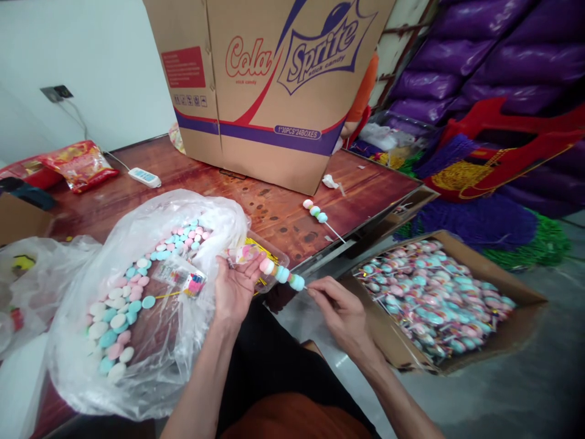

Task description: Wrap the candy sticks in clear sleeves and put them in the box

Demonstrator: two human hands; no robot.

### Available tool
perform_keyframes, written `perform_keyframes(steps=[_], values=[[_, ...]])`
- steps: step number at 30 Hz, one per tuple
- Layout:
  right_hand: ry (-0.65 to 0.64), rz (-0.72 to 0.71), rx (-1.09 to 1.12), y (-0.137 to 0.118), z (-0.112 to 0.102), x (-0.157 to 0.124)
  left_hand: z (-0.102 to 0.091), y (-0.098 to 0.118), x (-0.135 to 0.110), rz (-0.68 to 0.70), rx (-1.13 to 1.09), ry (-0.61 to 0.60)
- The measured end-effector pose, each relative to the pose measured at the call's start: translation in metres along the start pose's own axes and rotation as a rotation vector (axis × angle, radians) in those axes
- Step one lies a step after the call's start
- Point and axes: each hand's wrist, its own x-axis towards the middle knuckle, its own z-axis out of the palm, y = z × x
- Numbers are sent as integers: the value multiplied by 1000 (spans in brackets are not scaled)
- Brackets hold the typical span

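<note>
My right hand (342,312) pinches the thin white stick of a marshmallow skewer (282,274), with pink, white and blue pieces threaded on it. The skewer's pink end reaches the fingers of my left hand (235,288), which lies palm up. A clear printed plastic wrapper (243,253) is held between that hand's thumb and fingers, beside the skewer tip. Just behind the wrapper is a clear tray (278,249) with yellow twist ties. On the table beyond lies a second marshmallow skewer (315,211).
To the left, an open plastic bag (150,390) holds loose pastel marshmallows (117,320) and a small packet. A large carton (269,122) stands at the back of the table. At right, an open box (393,347) is full of wrapped candies (439,292).
</note>
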Motion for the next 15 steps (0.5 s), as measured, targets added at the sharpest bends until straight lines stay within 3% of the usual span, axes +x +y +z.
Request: perform_keyframes(steps=[6, 15], values=[[7, 28, -74, -9, 4, -5, -7, -10, -2, 204, 36, -97], [64, 47, -201, -32, 25, -16, -18, -39, -5, 578, 179, 54]])
